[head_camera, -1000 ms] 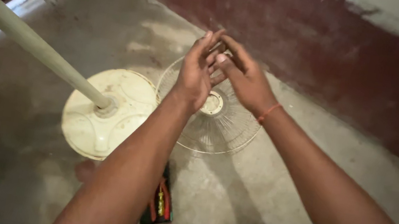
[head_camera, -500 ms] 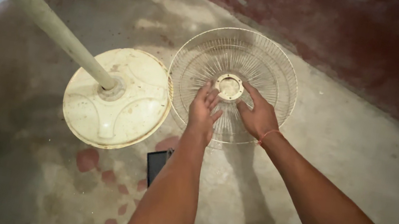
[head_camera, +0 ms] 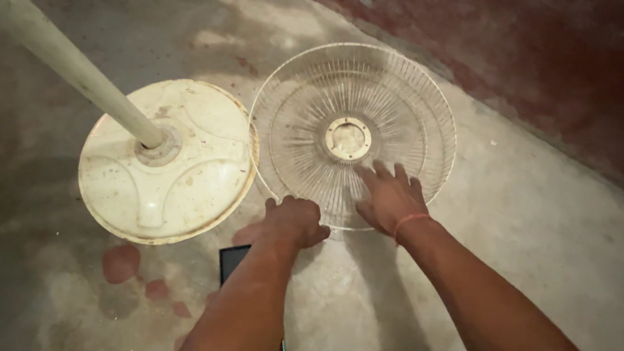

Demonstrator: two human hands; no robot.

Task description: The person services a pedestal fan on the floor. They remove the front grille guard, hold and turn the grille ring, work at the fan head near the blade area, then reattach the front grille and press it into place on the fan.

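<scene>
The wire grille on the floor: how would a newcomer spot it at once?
Start at the cream round fan base with its slanting pole on the concrete floor. Just right of it, toward the red wall, lies the grille, flat under both hands. It alone is see-through: thin wires radiating from a small centre ring.

round white wire fan guard point(head_camera: 352, 136), seemingly dish-up, flat on concrete floor

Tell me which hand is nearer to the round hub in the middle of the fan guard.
Right. The right hand lies flat on the guard, fingertips just below the hub. The left hand is curled at the guard's near rim, farther away.
</scene>
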